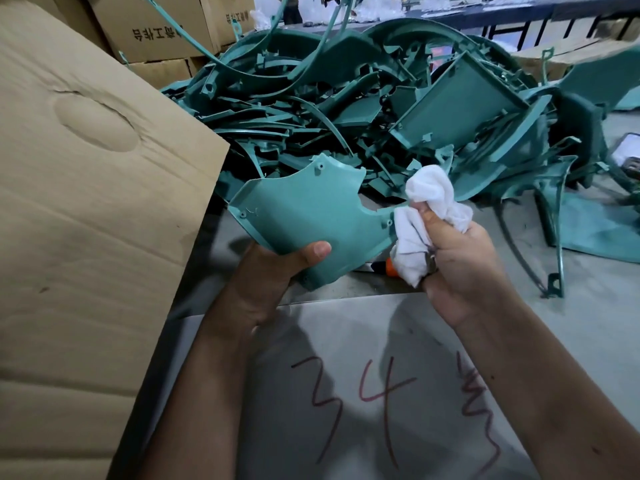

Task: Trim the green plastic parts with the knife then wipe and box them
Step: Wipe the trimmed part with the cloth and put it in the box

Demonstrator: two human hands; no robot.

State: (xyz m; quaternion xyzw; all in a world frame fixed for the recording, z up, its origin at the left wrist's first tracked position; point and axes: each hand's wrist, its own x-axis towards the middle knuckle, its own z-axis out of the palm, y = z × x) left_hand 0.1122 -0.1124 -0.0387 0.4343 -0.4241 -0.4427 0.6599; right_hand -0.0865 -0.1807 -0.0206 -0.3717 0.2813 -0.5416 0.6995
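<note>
Nearest lay the table, red marks scrawled on it at 6 o'clock. Above them the left hand gripped the part at its lower edge, thumb curled over the face, the other fingers hidden behind. The right hand, at 3 o'clock from the left, was closed round a bunched white cloth; an orange stub, probably the knife handle, poked out beneath the cloth, though whether the same hand held it could not be told.

The part ran long from 10 o'clock down to 4 o'clock, face tilted up toward the camera. The cloth touched its right tip, so the unwiped face lay at 9 to 10 o'clock from the right fingers. By my reading wiping was the step in hand, and a stroke would travel leftward along that axis while the left hand braced.

The box stood at 9 o'clock, just beside the left hand and nearer it than the right. Beyond, at 12 to 2 o'clock, the pile of green parts waited, cartons behind at 11
</note>
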